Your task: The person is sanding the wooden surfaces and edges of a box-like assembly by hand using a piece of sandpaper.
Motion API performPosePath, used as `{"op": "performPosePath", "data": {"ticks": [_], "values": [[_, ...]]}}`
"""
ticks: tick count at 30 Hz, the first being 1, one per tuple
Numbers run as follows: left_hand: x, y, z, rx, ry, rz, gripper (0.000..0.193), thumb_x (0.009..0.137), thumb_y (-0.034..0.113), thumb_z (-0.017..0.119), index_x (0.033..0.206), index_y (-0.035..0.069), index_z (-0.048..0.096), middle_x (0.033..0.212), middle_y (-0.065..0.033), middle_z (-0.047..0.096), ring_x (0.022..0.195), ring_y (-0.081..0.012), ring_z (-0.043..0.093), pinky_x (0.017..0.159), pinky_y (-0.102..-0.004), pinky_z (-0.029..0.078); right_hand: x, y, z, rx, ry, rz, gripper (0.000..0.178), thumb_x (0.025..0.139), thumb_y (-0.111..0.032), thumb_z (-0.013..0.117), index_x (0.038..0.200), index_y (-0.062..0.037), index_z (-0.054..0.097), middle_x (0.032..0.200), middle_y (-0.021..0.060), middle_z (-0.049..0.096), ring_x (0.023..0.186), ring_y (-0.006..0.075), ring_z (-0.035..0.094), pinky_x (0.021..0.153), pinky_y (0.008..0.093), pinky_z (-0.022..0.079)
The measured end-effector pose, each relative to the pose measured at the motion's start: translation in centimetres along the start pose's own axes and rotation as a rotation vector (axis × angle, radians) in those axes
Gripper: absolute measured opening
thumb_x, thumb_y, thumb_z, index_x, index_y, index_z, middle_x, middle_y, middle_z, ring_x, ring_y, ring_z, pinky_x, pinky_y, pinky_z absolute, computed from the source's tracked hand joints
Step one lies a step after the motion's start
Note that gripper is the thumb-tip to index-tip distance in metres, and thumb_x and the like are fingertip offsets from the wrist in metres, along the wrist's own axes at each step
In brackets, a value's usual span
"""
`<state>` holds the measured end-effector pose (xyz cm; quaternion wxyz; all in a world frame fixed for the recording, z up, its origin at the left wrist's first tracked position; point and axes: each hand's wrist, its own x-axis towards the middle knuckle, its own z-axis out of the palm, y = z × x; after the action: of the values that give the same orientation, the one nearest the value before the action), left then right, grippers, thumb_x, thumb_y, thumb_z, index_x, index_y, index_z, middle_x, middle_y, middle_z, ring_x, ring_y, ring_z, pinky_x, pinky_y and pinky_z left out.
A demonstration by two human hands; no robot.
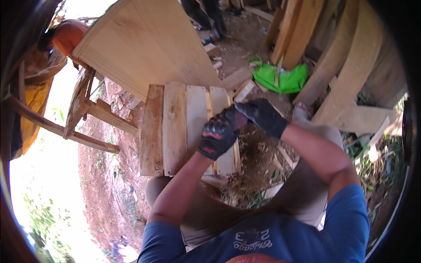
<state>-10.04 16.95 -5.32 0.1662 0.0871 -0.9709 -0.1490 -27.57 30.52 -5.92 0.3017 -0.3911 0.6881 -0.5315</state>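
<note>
Both my hands wear black gloves and meet over the right edge of a slatted wooden piece. My left hand, with red marks on the glove's back, has its fingers curled closed. My right hand comes in from the right, its fingers bent and pressed against the fingertips of the left. Whatever lies between them, if anything, is hidden. The slatted piece is made of several pale and brown boards side by side, with gaps toward its right side, in front of my knees.
A large plywood panel leans just beyond the slats. At the left stands a rough wooden frame. A green bag lies on the dirt among offcuts, and long planks lean at the right. Another person's legs show at the top.
</note>
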Motion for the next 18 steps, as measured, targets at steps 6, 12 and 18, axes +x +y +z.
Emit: {"op": "performPosePath", "data": {"ticks": [6, 12, 18], "values": [[0.5, -0.7, -0.6, -0.143, -0.093, 0.003, 0.050, 0.108, 0.020, 0.055, 0.154, 0.004, 0.047, 0.127, -0.0283, 0.070, 0.112, -0.0497, 0.069, 0.094, -0.0560, 0.057, 0.0, -0.9, -2.8, 0.628, -0.320, 0.315, 0.047, 0.109, -0.047, 0.062, 0.124, -0.0038, 0.071, 0.104, 0.0086, 0.077, 0.094, 0.0198, 0.074, 0.080, 0.0352, 0.059], [0.7, 0.3, -0.1, -0.184, -0.178, -0.192, 0.048, 0.106, 0.024, 0.060, 0.149, 0.004, 0.054, 0.125, -0.0227, 0.073, 0.109, -0.0403, 0.074, 0.092, -0.0482, 0.058, -1.0, -2.0, -2.7, 0.565, -0.457, 0.321, 0.055, 0.111, -0.057, 0.052, 0.117, -0.0075, 0.074, 0.099, 0.0064, 0.079, 0.084, 0.0147, 0.074, 0.069, 0.0307, 0.056], [0.6, 0.8, -2.0, -0.664, -0.332, -0.450, 0.049, 0.106, 0.040, 0.061, 0.142, 0.008, 0.067, 0.120, -0.0181, 0.077, 0.109, -0.0284, 0.074, 0.095, -0.0408, 0.055, -1.0, -3.3, -2.8, 0.554, -0.540, 0.397, 0.063, 0.111, -0.063, 0.045, 0.122, -0.0083, 0.075, 0.103, 0.0071, 0.081, 0.082, 0.0130, 0.074, 0.065, 0.0282, 0.053]]}}
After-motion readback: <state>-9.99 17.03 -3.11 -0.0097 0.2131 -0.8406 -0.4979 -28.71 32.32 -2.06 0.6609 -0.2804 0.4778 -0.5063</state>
